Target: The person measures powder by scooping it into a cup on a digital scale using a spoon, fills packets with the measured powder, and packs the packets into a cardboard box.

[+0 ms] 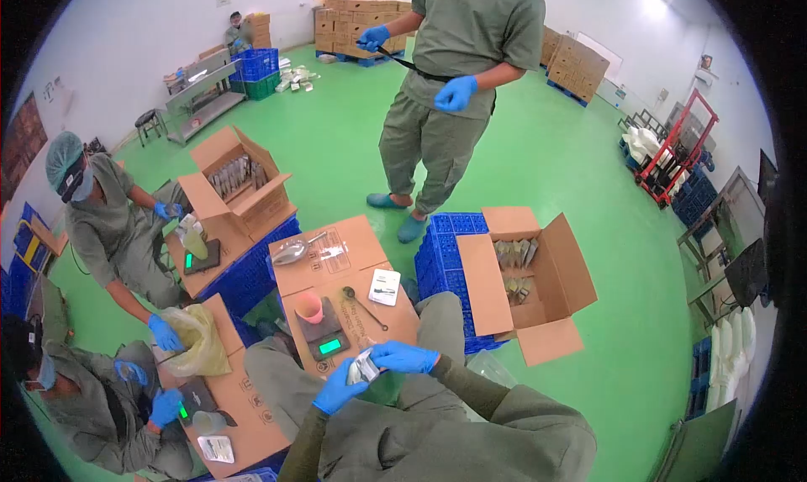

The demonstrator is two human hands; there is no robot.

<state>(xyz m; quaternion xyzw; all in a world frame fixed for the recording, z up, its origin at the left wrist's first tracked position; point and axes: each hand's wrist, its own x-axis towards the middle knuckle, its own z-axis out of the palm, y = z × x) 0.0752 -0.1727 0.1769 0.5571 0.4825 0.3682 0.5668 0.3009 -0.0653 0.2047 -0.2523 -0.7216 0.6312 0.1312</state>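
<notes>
We hold a small silver pouch [363, 368] between our 2 gloved hands, its foil-like skin shiny, creased and slightly bulged. Our left hand [339, 387] closes its fingers around the lower left side; our right hand [408, 358] pinches the right edge, its grip nearly closed. The pouch sits just off the near edge of a flat, matte cardboard surface [340, 268]. From it, at 10 o'clock, lies a dark, boxy scale [323, 335] with a glowing green display; a smooth coral cup [309, 307] stands on it. A slim dark spoon [366, 308] lies at 12 o'clock, a rounded metal scoop [293, 251] at 11, and an open cardboard carton [487, 293] at 2.
</notes>
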